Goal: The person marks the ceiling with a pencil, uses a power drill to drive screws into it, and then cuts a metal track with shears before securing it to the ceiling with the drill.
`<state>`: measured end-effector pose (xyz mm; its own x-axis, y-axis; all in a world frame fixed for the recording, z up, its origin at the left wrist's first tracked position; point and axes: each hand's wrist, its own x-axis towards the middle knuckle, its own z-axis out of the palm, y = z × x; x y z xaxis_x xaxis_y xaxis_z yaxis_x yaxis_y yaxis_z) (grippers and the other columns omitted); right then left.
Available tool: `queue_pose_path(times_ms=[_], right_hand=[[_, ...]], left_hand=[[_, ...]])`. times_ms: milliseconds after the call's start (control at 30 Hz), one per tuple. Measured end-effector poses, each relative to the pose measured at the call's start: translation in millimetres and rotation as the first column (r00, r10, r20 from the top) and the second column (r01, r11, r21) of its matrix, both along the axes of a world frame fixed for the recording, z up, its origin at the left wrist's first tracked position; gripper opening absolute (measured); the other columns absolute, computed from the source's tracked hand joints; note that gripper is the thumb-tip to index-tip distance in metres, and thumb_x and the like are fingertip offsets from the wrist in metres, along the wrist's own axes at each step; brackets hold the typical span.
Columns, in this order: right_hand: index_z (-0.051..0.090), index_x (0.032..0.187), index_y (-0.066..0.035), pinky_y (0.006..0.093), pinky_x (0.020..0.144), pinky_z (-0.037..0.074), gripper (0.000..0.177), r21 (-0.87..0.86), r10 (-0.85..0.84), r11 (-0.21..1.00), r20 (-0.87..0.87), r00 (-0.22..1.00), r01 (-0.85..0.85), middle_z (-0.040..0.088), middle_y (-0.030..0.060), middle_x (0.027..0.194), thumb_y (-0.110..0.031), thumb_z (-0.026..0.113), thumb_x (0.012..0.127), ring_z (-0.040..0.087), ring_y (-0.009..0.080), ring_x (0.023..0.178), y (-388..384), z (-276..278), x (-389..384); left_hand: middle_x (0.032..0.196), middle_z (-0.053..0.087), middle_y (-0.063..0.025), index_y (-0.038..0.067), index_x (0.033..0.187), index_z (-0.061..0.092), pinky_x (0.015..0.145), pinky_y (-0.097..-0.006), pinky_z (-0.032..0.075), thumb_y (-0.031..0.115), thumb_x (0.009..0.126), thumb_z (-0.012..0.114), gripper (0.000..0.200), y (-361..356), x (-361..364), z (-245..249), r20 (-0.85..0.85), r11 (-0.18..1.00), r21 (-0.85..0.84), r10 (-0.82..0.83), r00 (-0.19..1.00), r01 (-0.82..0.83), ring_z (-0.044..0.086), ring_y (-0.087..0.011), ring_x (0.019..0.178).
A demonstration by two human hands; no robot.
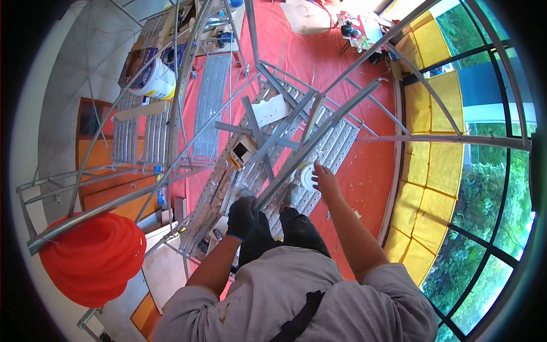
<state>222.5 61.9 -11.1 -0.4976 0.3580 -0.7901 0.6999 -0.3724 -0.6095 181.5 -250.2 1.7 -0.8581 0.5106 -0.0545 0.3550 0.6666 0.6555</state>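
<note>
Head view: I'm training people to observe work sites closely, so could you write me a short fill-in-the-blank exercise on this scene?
The right hand, unlike the left hand, wears no ____.
The long metal bar is gripped by the ____ hand.
The coverings beside the windows are ____ in colour.
Missing words: glove; left; yellow.

Long channel [319,145]: bare metal, smooth, dull sheen. Left-hand glove [242,218]: dark cloth, matt. Scaffold plank [340,143]: perforated metal, dull. Scaffold tube [114,208]: smooth metal, slight shine. Red floor sheet [373,188]: wrinkled. Coiled tubing [94,256]: smooth red plastic. Bucket [159,82]: smooth white plastic. T-shirt [285,279]: matt grey cloth. Window panes [484,188]: clear glass.
</note>
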Motion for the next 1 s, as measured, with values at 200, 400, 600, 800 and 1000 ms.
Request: queue_pose_path(times_ms=[200, 400, 600, 800, 1000], right_hand=[[0.039, 0.145, -0.004, 0.0457, 0.095, 0.05, 0.064, -0.436, -0.31, 0.879, -0.221, 0.924, 0.191, 0.054, 0.0111, 0.128, -0.045, 0.058, 0.1, 0.059, 0.0256, 0.111, -26, 20, -20], [0.048, 0.132, -0.002, 0.0472, 0.105, 0.046, 0.044, -0.613, -0.434, 0.784, -0.425, 0.795, 0.1, 0.057, 0.013, 0.129, -0.033, 0.054, 0.102, 0.057, 0.0289, 0.12, -42, 14, -23], [0.052, 0.128, 0.0, 0.0459, 0.106, 0.045, 0.035, -0.581, -0.418, 0.812, -0.5, 0.759, 0.064, 0.061, 0.0136, 0.121, -0.009, 0.051, 0.094, 0.058, 0.0295, 0.118, -53, 20, -36], [0.051, 0.131, -0.004, 0.0489, 0.102, 0.048, 0.041, -0.559, -0.355, 0.829, -0.527, 0.772, 0.001, 0.061, 0.0141, 0.119, -0.003, 0.052, 0.09, 0.06, 0.0318, 0.114, -72, 29, -48], [0.045, 0.143, -0.006, 0.0493, 0.1, 0.051, 0.056, -0.528, -0.285, 0.847, -0.557, 0.78, -0.067, 0.061, 0.0143, 0.119, 0.0, 0.054, 0.088, 0.062, 0.031, 0.112, -89, 54, -64]], left_hand=[[0.094, 0.064, -0.0149, 0.007, 0.102, 0.065, 0.079, -0.0479, 0.046, 0.007, 0.076, 0.069, 0.027, -8, 6, 39, -0.062, 0.989, -0.106, -0.11, 0.992, 0.103, 0.061, -0.0382, 0.09], [0.091, 0.063, -0.0136, 0.008, 0.101, 0.065, 0.077, -0.0473, 0.046, 0.013, 0.073, 0.076, 0.031, -19, 9, 31, -0.21, 0.991, 0.093, -0.078, 0.975, 0.099, 0.061, -0.0371, 0.087], [0.086, 0.063, -0.013, 0.006, 0.098, 0.064, 0.075, -0.0475, 0.047, 0.021, 0.07, 0.084, 0.038, -19, 0, 48, -0.007, 0.978, 0.045, -0.203, 0.979, 0.203, 0.063, -0.0355, 0.083], [0.092, 0.063, -0.0147, 0.004, 0.104, 0.062, 0.078, -0.0477, 0.049, 0.028, 0.072, 0.086, 0.046, -28, -7, 52, 0.031, 0.979, 0.127, -0.164, 0.986, 0.159, 0.062, -0.0371, 0.088], [0.101, 0.064, -0.0148, 0.005, 0.113, 0.061, 0.081, -0.0473, 0.048, 0.028, 0.075, 0.084, 0.05, -44, -14, 70, 0.09, 0.991, 0.036, -0.132, 0.987, 0.129, 0.062, -0.0369, 0.094]])
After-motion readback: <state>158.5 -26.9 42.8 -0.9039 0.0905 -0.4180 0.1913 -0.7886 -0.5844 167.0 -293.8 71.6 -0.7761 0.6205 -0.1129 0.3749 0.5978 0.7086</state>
